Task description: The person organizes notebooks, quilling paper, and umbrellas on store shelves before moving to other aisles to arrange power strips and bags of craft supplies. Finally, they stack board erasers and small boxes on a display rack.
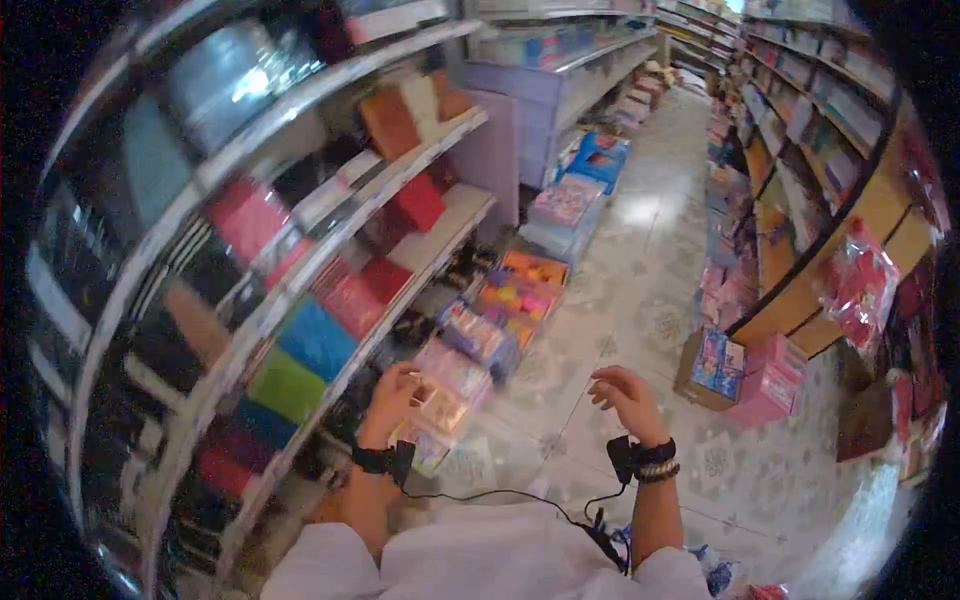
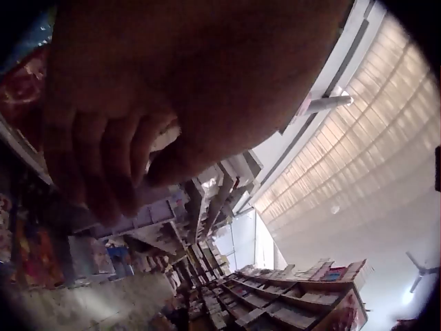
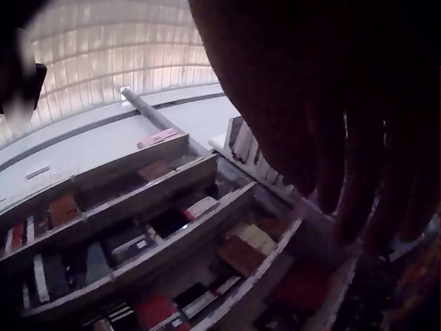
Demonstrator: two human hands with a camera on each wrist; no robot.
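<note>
One pink packet (image 1: 440,405), long axis running 7 to 1 o'clock, sits pinched in my left hand (image 1: 392,398) by the bottom shelf (image 1: 455,228), my right hand (image 1: 625,395) loosely open at its 3 o'clock.

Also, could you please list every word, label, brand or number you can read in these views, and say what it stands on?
None can be read.
Shelf-edge price strips: white labels, too blurred to read.
Pink packets by the left hand: printing too small and blurred.
Boxes on the floor: pictures only, no readable text.
Shelves in the right wrist view: nothing legible.
The right hand holds nothing.
</note>
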